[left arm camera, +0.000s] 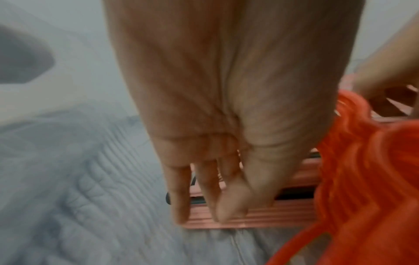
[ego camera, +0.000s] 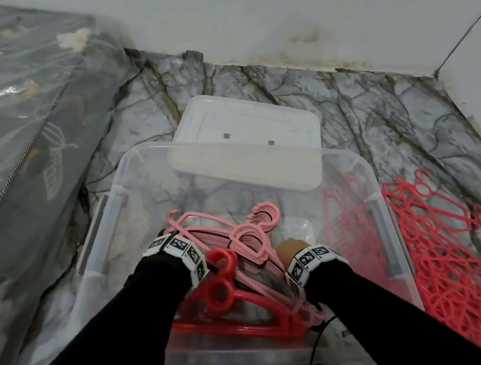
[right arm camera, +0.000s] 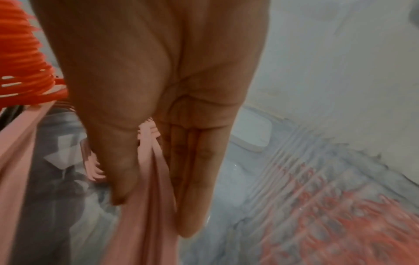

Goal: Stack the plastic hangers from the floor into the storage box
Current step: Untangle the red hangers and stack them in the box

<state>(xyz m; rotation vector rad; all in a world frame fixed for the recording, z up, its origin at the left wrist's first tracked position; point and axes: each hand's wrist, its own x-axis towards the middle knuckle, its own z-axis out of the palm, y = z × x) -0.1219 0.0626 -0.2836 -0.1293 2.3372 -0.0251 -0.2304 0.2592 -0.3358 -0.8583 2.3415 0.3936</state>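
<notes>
Two bunches of hangers are already inside the clear storage box (ego camera: pixel 371 189) on the floor (ego camera: pixel 380 114): a light pink bunch (ego camera: pixel 226 239) lying across the middle and a red bunch (ego camera: pixel 231 308) at the near end, partly under it. Both hands are down in the box with the pink bunch. The left hand (left arm camera: pixel 226 125) has its fingers (left arm camera: pixel 181 197) straight and lying against one end of the pink bunch, with the thumb close by, so it looks like it presses more than grips. The right hand (right arm camera: pixel 158 116) pinches the other end, with the pink bars caught between its thumb and its long straight fingers. So this bunch looks like it is being set down or pushed neat. Lots more red hangers (ego camera: pixel 455 257) are on the floor just beside the right wall of the box, in a wide flat pile. The lid (ego camera: pixel 245 143) rests on the far rim, off the box. I think the job is about half done, and the big red pile is what is left
</notes>
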